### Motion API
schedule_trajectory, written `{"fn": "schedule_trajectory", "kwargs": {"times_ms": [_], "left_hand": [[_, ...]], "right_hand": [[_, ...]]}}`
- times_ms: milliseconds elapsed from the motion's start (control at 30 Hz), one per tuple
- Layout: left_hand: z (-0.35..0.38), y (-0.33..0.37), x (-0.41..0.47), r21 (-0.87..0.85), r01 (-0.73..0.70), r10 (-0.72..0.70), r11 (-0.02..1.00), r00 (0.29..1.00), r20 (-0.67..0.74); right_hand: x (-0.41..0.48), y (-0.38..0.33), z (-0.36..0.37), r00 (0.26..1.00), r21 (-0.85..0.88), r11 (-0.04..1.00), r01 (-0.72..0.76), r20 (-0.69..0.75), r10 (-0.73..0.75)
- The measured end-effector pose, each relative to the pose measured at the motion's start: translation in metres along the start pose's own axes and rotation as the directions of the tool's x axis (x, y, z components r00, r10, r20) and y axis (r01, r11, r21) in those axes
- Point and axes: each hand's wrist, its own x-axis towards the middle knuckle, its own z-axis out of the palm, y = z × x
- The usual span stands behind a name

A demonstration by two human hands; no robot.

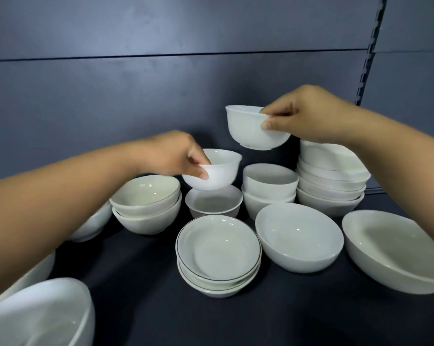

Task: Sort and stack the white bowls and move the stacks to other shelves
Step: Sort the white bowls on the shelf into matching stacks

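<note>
Sorting step, mid-stack. Left hand [183, 156] pinched the rim of a small bowl [218, 173], held just above a matching bowl [213, 203] that stood on the shelf [136, 283]. Right hand [303, 116] pinched the rim of a second small bowl [251, 128], up at 1 o'clock from the first and well clear of the shelf. Taller stack [330, 191] sat at 3 o'clock. Likely next: lower the left one centred into the matching bowl, then nest the right one on top. Rims need to be level or it seats crooked.

A slotted upright [372, 46] divides blue back panels [161, 83]
</note>
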Motion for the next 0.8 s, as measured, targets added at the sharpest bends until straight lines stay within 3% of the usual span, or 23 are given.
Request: {"fn": "schedule_trajectory", "kwargs": {"times_ms": [133,467,600,800], "left_hand": [[0.026,-0.003,0.004,0.018,-0.002,0.001,1.000,1.000,0.016],[0.062,-0.007,0.003,0.065,0.011,-0.006,0.998,0.998,-0.070],[0.071,-0.014,0.001,0.118,0.013,-0.014,0.993,1.000,0.006],[0.071,-0.017,-0.002,-0.008,-0.017,0.017,1.000,0.999,0.046]], "right_hand": [[0.001,0.000,0.009,1.000,0.109,0.994,-0.001,-0.010,0.003],[0.006,0.007,0.052,0.989,0.088,0.990,0.110,0.087,-0.117],[0.008,-0.001,0.070,0.973,0.081,0.984,0.161,0.155,-0.172],[0.013,0.001,0.089,0.964,0.099,0.986,0.132,0.218,-0.151]]}}
